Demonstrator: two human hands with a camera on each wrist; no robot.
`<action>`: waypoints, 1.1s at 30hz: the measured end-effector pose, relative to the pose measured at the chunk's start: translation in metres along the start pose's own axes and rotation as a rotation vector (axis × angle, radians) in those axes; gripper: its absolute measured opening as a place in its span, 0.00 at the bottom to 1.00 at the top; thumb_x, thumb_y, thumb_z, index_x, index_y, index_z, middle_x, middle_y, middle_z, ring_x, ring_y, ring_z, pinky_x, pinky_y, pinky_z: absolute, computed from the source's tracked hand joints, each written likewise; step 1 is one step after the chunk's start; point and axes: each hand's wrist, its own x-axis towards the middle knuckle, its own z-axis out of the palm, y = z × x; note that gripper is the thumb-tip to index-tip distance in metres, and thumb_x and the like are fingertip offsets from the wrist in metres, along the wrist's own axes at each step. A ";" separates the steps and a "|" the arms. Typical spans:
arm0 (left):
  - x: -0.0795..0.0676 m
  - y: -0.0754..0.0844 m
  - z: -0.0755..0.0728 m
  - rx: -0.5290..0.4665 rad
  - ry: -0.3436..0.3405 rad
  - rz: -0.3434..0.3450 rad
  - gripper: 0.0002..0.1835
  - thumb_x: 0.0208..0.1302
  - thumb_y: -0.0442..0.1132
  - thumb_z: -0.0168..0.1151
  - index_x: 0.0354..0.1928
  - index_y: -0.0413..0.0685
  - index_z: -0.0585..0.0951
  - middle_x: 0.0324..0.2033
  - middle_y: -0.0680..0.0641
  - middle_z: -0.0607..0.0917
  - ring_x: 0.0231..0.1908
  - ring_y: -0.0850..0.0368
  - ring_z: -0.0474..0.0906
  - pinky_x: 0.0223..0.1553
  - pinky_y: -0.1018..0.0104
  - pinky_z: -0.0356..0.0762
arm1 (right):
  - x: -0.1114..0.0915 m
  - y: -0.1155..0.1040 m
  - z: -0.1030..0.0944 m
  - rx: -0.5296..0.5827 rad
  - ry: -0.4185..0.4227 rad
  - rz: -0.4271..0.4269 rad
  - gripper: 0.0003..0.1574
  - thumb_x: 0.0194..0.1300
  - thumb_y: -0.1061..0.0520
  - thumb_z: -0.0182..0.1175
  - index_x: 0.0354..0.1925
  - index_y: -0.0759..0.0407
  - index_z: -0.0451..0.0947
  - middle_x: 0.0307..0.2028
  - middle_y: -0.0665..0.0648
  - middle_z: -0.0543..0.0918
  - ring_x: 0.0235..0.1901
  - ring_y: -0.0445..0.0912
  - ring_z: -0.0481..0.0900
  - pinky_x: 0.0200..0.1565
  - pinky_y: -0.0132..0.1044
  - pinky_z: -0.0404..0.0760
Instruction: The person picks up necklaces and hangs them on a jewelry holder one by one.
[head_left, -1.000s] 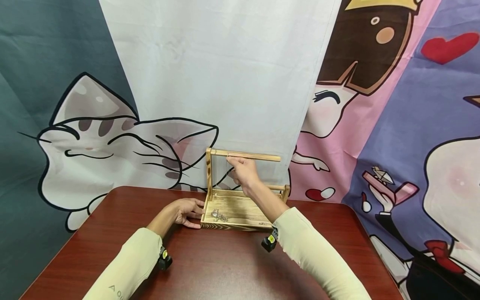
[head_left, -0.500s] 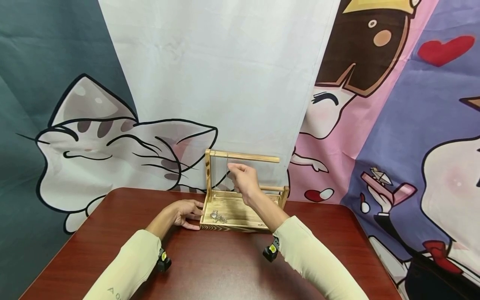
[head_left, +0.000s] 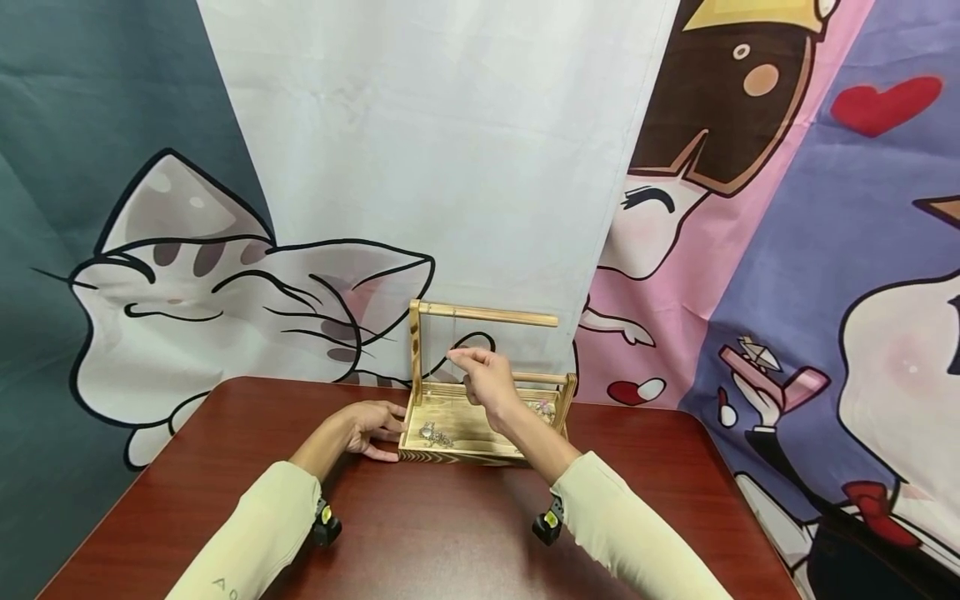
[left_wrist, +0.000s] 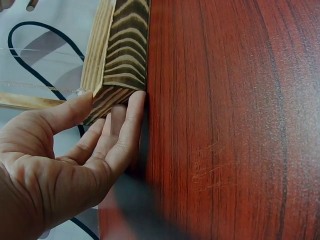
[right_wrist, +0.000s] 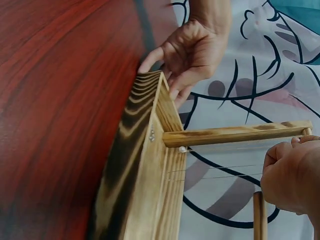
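Two bare hands work at a wooden stand (head_left: pixel 467 427), a shallow tray with an upright post and a crossbar (head_left: pixel 510 317), on a red-brown tabletop (head_left: pixel 420 533). A thin chain (head_left: pixel 453 329) hangs from the crossbar, above the stand's tray. The right hand (head_left: pixel 487 381) has just come down from the crossbar; its grip is pinched together, apparently on the chain's lower stretch. That suggests the crossbar now bears the chain and the fingers only guide it. The left hand (head_left: pixel 371 427) holds the stand's left end, its grip clamped between thumb and fingers, probably steadying it. Tangled jewelry (head_left: pixel 433 435) lies in the stand's front left corner; a small cluster (head_left: pixel 543 408) shows at its right end. A cartoon curtain (head_left: pixel 450 125) hangs behind the stand.
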 end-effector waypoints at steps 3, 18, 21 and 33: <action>0.000 -0.001 -0.001 -0.002 -0.003 0.004 0.32 0.81 0.28 0.60 0.82 0.34 0.66 0.58 0.36 0.87 0.61 0.46 0.85 0.57 0.43 0.96 | -0.002 0.006 0.000 -0.007 0.001 0.003 0.17 0.85 0.55 0.63 0.60 0.64 0.89 0.16 0.41 0.63 0.16 0.36 0.53 0.21 0.27 0.54; -0.001 -0.001 0.000 -0.008 0.006 0.004 0.31 0.80 0.27 0.60 0.81 0.34 0.67 0.57 0.37 0.87 0.59 0.47 0.84 0.57 0.43 0.95 | -0.007 0.040 -0.008 -0.033 -0.125 0.055 0.20 0.81 0.57 0.63 0.63 0.68 0.84 0.33 0.45 0.76 0.24 0.38 0.64 0.27 0.27 0.67; -0.001 -0.001 0.000 -0.013 0.008 0.000 0.31 0.80 0.28 0.60 0.81 0.34 0.67 0.58 0.37 0.87 0.59 0.47 0.85 0.58 0.42 0.95 | -0.009 0.045 -0.009 -0.060 -0.170 0.065 0.21 0.80 0.57 0.64 0.64 0.68 0.84 0.39 0.47 0.81 0.31 0.39 0.74 0.35 0.29 0.78; 0.000 -0.001 -0.001 -0.005 0.003 0.003 0.32 0.79 0.27 0.61 0.81 0.34 0.67 0.59 0.36 0.86 0.58 0.47 0.85 0.56 0.43 0.96 | -0.016 0.070 -0.019 -0.194 -0.323 0.093 0.26 0.83 0.55 0.61 0.70 0.68 0.83 0.67 0.71 0.87 0.69 0.69 0.85 0.77 0.63 0.82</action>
